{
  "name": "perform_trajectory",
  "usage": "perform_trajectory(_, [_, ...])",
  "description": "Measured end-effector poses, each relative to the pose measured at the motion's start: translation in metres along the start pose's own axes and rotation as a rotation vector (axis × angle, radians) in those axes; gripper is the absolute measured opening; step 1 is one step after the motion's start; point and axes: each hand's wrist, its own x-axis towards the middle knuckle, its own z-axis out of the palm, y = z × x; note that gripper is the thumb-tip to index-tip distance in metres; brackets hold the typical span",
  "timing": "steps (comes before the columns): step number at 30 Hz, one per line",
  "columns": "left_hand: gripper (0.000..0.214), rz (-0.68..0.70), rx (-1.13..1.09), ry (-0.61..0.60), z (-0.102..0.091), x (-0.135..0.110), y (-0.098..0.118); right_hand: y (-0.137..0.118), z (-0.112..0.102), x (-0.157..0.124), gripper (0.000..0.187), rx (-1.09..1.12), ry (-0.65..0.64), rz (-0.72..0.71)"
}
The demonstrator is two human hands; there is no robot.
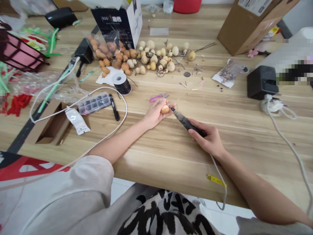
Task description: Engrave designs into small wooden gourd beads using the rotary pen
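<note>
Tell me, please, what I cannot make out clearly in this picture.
All in the head view:
Part of the round tan piece: hidden by the left hand.
Whether the tool touches it: contact too small and blurred.
Rear of the tool: covered by the right hand.
Contents of the clear compartment box: too small.
Top of the tall cardboard box: cut off by the upper edge.

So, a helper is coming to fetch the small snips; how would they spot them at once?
On the wooden table, find the person's left hand, near the middle. Just beyond it lie the small snips, metal blades pointing right. Their purple handle sets them apart from the black tool in the right hand.
</note>
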Motion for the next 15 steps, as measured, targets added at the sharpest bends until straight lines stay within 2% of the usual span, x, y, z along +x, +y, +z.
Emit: perform_trajectory(15, [0.023,0.011,0.004,-0.002,-0.0018,0.0022,-0.0016,0.0012,-0.0006,-0.0005,0.046,-0.013,0.003,-0.014])
